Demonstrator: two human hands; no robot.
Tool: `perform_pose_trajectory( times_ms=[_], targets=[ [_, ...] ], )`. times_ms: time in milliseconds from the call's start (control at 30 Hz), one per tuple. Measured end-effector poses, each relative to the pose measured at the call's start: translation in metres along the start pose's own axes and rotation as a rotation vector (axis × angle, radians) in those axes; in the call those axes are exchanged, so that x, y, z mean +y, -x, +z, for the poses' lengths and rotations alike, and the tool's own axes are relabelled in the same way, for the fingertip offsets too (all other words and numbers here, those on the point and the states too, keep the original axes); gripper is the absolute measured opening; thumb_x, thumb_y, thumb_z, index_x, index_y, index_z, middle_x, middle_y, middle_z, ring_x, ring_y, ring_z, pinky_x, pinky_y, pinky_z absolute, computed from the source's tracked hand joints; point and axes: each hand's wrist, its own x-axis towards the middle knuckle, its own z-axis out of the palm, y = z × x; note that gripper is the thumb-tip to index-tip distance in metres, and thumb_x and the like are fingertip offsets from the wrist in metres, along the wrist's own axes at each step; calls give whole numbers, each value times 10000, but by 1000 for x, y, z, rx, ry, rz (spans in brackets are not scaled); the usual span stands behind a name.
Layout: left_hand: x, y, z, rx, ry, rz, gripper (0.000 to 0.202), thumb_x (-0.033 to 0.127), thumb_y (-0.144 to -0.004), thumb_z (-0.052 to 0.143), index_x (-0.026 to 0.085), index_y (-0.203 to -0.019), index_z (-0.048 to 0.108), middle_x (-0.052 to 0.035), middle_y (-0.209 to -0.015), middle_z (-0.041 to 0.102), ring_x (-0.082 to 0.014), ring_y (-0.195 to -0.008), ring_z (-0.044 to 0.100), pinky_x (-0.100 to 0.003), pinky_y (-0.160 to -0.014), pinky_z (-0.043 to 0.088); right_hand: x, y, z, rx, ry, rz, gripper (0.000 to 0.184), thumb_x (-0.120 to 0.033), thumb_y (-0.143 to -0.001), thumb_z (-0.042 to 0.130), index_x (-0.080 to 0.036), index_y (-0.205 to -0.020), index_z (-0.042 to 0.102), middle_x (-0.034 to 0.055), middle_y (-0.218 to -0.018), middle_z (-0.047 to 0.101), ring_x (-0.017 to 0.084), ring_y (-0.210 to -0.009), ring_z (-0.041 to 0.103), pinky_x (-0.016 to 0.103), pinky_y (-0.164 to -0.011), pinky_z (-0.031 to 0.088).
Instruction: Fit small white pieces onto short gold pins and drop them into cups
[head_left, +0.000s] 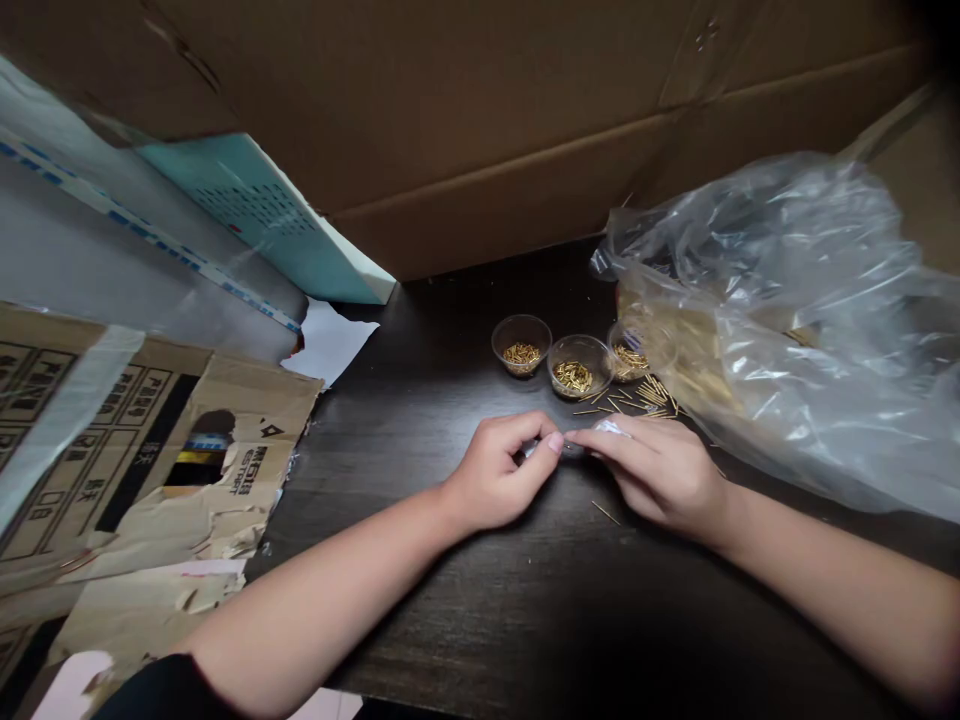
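My left hand (506, 473) is closed in a pinch, thumb against forefinger, above the dark table. Its fingertips meet those of my right hand (664, 468), also pinched. Between them is something tiny, too small to name. A shiny white scrap (611, 427) shows at the right forefinger. Just beyond the hands stand three clear plastic cups, the left one (499, 350), the middle one (556, 378) and the right one (616, 340), each with short brass-coloured pieces inside. Thin brass-coloured pins (656, 392) lie loose behind the right hand. One single pin (606, 513) lies between my wrists.
A large crumpled clear plastic bag (810, 340) covers the right side of the dark table (420, 620). Cardboard (487, 120) walls off the back. At left are a torn printed carton (247, 400), a light-blue box (262, 220) and a white paper scrap (334, 340).
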Motion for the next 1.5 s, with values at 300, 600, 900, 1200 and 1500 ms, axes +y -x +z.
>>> perform_pose_trajectory(
  times_ms=[300,600,900,1200,1500],
  targets=[
    [2,1,-1,19,30,-1,214,271,-973,539,144,-819,615,15,-653,574,-76,-580,484,-200,-574,384,0,4,10,44,-238,131,596,-105,-962,517,-204,-1521,337,50,-914,721,170,-736,696,287,-680,578],
    [0,3,2,27,3,35,176,252,-955,565,133,-857,650,7,-666,595,-74,-571,492,-192,-551,392,-1,3,11,23,-246,182,345,-168,-980,528,-210,-1318,475,48,-931,743,169,-752,730,268,-670,585],
    [2,2,1,58,-55,42,161,251,-933,596,131,-871,684,-8,-674,646,-72,-556,504,-183,-540,407,-1,-5,5,37,-209,170,105,-148,-971,531,-202,-1043,584,8,-795,704,124,-641,679,222,-579,513],
    [2,3,5,0,-95,51,156,236,-918,622,128,-880,728,21,-601,594,-66,-532,477,-187,-546,397,-1,0,5,59,-56,66,175,-126,-935,591,-168,-1104,611,60,-866,758,171,-675,705,291,-637,544],
    [2,2,3,9,-25,-20,208,274,-927,623,121,-900,761,-19,-664,678,-73,-548,500,-192,-543,396,-1,2,4,195,-117,39,383,-77,-916,596,-207,-1272,541,50,-895,752,168,-740,717,295,-678,590]
  ],
)
